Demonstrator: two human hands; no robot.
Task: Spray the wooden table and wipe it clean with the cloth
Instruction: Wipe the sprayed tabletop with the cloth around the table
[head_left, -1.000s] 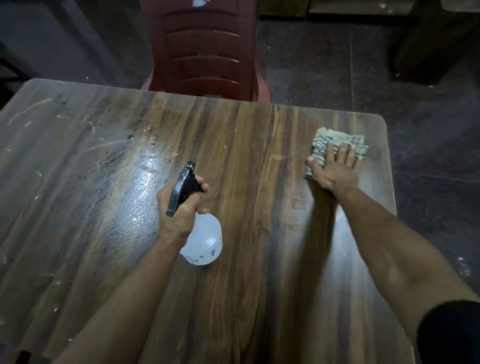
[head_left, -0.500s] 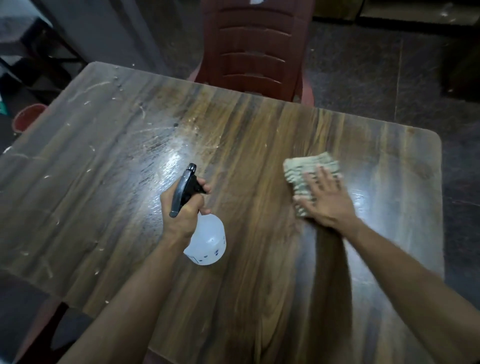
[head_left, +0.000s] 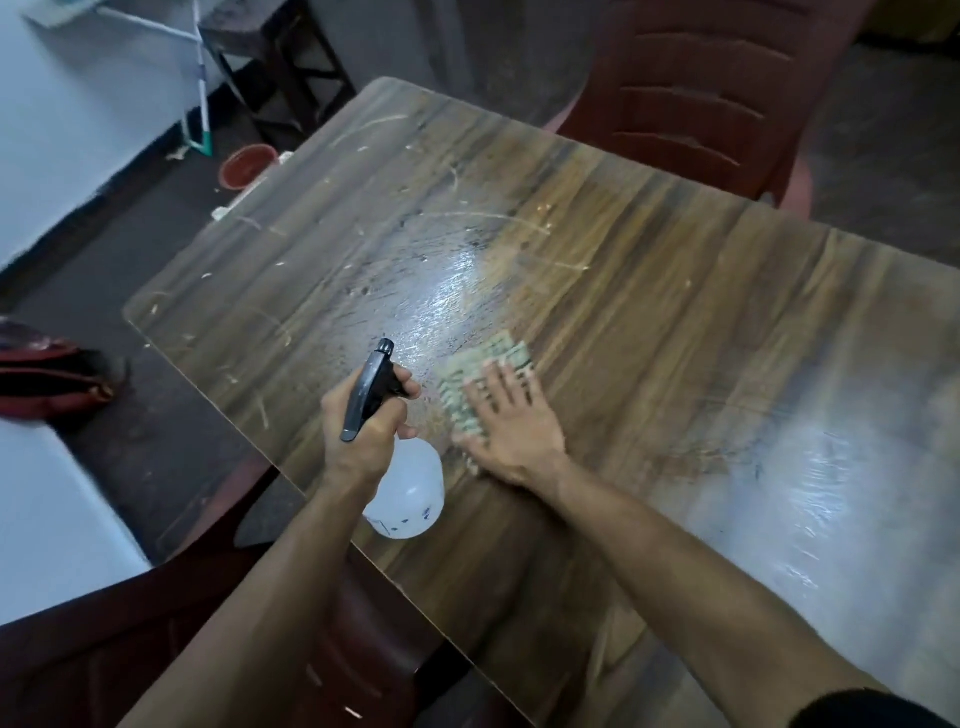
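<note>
The wooden table (head_left: 649, 291) fills the view, with pale smears and crumbs on its far left part and a wet shine in the middle. My left hand (head_left: 363, 431) grips the black trigger head of a white spray bottle (head_left: 410, 493), held just above the table near its left edge. My right hand (head_left: 511, 421) lies flat with straight fingers on a folded grey-green cloth (head_left: 480, 371), pressing it onto the table right beside the bottle.
A red plastic chair (head_left: 727, 93) stands at the far side of the table. Another dark red chair (head_left: 156, 649) is below me at the near left. A red bucket (head_left: 247, 166) and a mop handle (head_left: 200, 78) stand on the floor at the back left.
My right hand has slid the cloth leftward across the table, from near the right edge to beside the spray bottle. The view has swung left. My left hand keeps its grip on the bottle.
</note>
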